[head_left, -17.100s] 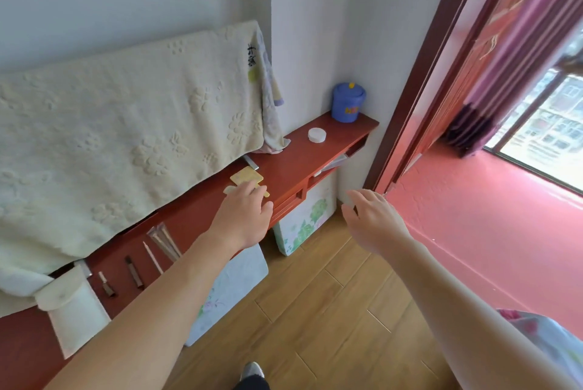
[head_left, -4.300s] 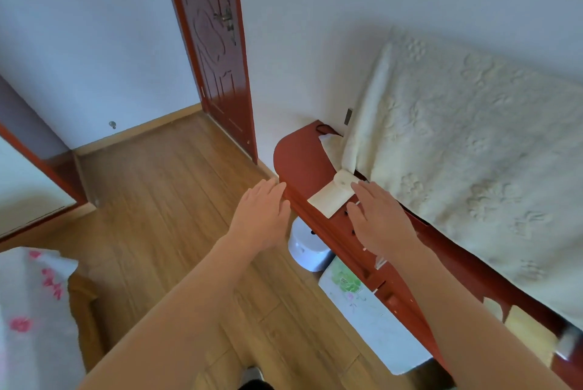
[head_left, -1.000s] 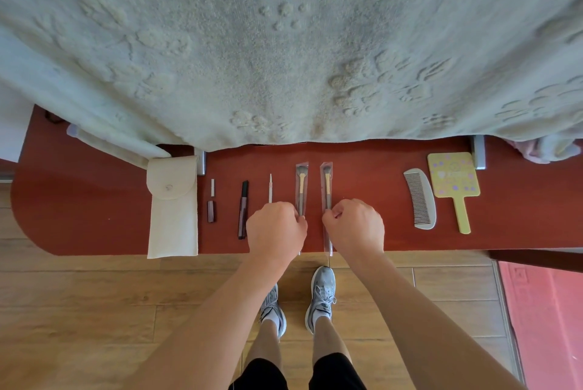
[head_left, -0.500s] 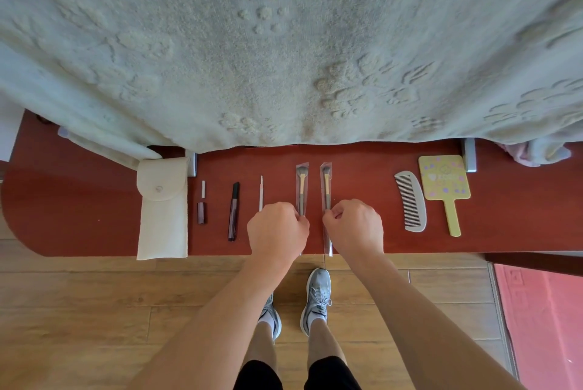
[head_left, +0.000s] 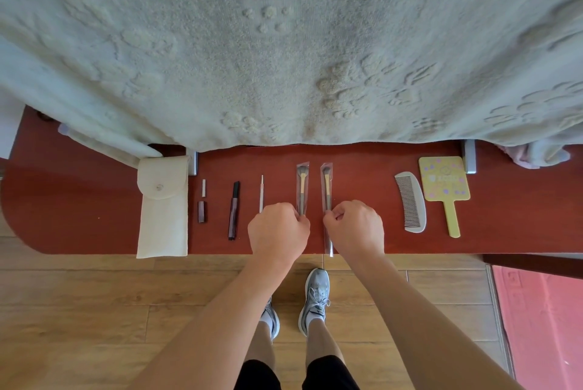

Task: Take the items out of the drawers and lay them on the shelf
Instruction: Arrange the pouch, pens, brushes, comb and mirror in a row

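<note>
The left hand point(head_left: 277, 228) is pinching the left brush point(head_left: 302, 183) and the right hand point(head_left: 355, 227) the right brush point(head_left: 326, 184), both lying on the shelf point(head_left: 79, 200). Light, stiff and slick-sleeved, they are probably handling best gripped mid-handle.

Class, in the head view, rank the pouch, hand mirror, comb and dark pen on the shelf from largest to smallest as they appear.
1. pouch
2. hand mirror
3. comb, about as long as the mirror but narrower
4. dark pen, thinnest

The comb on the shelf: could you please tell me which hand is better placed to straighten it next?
Probably the right. The right hand pinches the right brush beside the comb; the left hand, pinching the left brush, is farther away.
</note>
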